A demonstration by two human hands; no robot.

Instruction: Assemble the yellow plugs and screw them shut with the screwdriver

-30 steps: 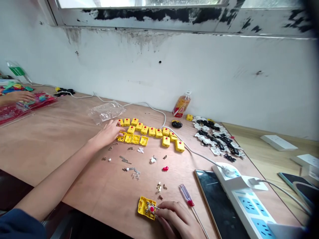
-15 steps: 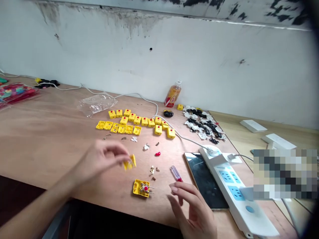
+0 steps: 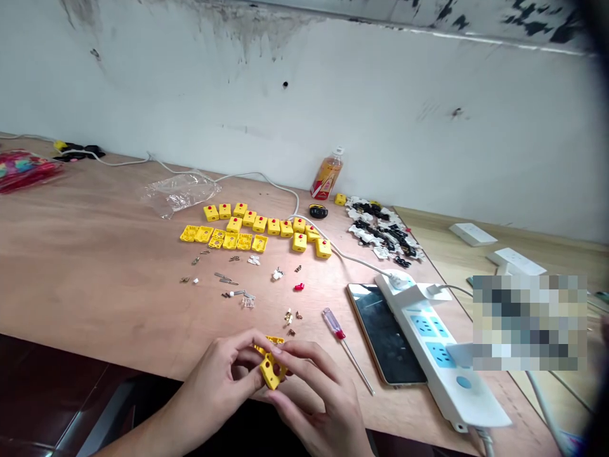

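My left hand (image 3: 214,387) and my right hand (image 3: 314,400) meet at the bottom centre, both gripping a yellow plastic housing (image 3: 270,372). Their fingers hide most of it, so its inside and any red button cannot be seen. Farther up the wooden workbench (image 3: 95,254) stands a group of closed yellow boxes with red buttons (image 3: 259,224). Open yellow shells (image 3: 231,240) lie just in front of them. Small brass pieces (image 3: 288,316) are the loose parts nearest my hands. A red-handled screwdriver (image 3: 333,324) lies to the right of my right hand.
A phone (image 3: 383,333) and white power strip (image 3: 423,343) lie to the right, with a cable crossing the bench. A pile of black-and-white parts (image 3: 380,231), a bottle (image 3: 327,176) and a clear plastic bag (image 3: 178,194) sit along the wall.
The yellow housing no longer lies on the bench. My right hand has moved left from near the screwdriver, and both hands now hold yellow plastic together. The view has shifted slightly.
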